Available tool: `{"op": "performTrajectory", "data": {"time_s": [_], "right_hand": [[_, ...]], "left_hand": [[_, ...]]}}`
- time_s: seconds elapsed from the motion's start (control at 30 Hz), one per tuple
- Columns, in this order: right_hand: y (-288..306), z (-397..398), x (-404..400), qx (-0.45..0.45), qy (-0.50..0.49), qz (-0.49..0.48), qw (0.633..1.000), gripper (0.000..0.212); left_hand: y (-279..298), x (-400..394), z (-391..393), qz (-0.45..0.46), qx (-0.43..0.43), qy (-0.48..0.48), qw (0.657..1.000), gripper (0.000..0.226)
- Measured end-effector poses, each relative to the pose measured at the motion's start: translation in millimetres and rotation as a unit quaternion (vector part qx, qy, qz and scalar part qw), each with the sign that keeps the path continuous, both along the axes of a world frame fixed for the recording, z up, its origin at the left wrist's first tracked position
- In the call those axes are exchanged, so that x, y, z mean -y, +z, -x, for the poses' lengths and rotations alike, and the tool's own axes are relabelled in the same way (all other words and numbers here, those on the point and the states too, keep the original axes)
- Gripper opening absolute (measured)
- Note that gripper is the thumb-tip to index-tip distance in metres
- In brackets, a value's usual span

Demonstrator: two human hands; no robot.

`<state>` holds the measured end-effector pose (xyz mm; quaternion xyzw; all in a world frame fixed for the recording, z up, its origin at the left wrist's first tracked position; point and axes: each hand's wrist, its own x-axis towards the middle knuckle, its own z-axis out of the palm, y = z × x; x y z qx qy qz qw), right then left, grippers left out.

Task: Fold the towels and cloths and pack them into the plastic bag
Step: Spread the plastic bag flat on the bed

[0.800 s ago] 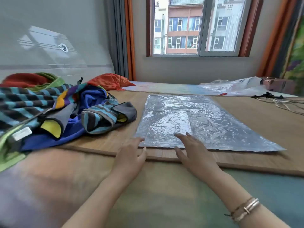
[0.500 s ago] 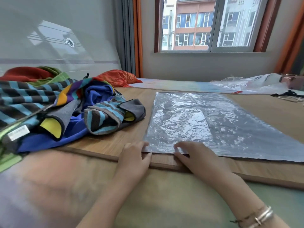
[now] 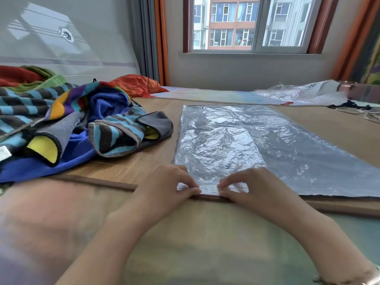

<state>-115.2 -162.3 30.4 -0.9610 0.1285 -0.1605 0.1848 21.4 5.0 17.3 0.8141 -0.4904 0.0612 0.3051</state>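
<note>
Two hands, left hand (image 3: 164, 188) and right hand (image 3: 253, 188), are clenched in a pinching grip on the near edge of the flat, empty clear plastic bag (image 3: 257, 149); heaped towels (image 3: 82, 124) are seen beside it.

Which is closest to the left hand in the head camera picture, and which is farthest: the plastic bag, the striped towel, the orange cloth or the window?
From the left hand:
1. Plastic bag, pinched at its near edge.
2. Striped towel, on the left of the mat.
3. Orange cloth, farther back on the left.
4. Window, on the far wall.
</note>
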Motion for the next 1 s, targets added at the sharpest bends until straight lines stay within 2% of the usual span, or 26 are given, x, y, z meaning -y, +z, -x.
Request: {"op": "performTrajectory", "data": {"time_s": [0.17,0.3,0.37,0.6,0.7,0.77,0.87,1.0], "right_hand": [[-6.2,5.6,1.4,-0.004,-0.002,0.074,0.997,0.021],[-12.8,4.6,-4.2,0.012,-0.003,0.17,0.985,0.034],[-14.7,5.4,-7.0,0.032,-0.015,0.192,0.981,0.033],[-13.2,7.3,-11.7,0.075,-0.065,0.22,0.97,0.013],[-11.2,4.7,-14.0,0.07,-0.081,0.221,0.969,0.016],[-8.3,5.4,-11.9,0.066,-0.087,0.184,0.977,0.02],[-3.1,9.0,-5.6,0.077,-0.104,0.146,0.981,0.019],[-5.7,6.0,-0.4,0.051,-0.124,0.169,0.976,0.018]], "left_hand": [[8.4,2.3,11.0,-0.075,0.091,-0.005,0.993,0.019],[8.9,4.9,18.5,-0.082,0.133,0.021,0.988,0.021],[9.0,7.3,22.3,-0.079,0.139,0.035,0.986,0.018],[4.5,16.7,26.4,-0.039,0.12,0.044,0.991,0.007],[-1.4,19.8,26.5,0.018,0.195,0.05,0.979,0.009],[-4.7,20.7,26.7,0.057,0.226,0.053,0.971,0.008],[-9.0,20.1,22.1,0.08,0.223,0.065,0.969,0.01],[-12.6,21.9,19.4,0.11,0.221,0.117,0.962,0.018]]}}
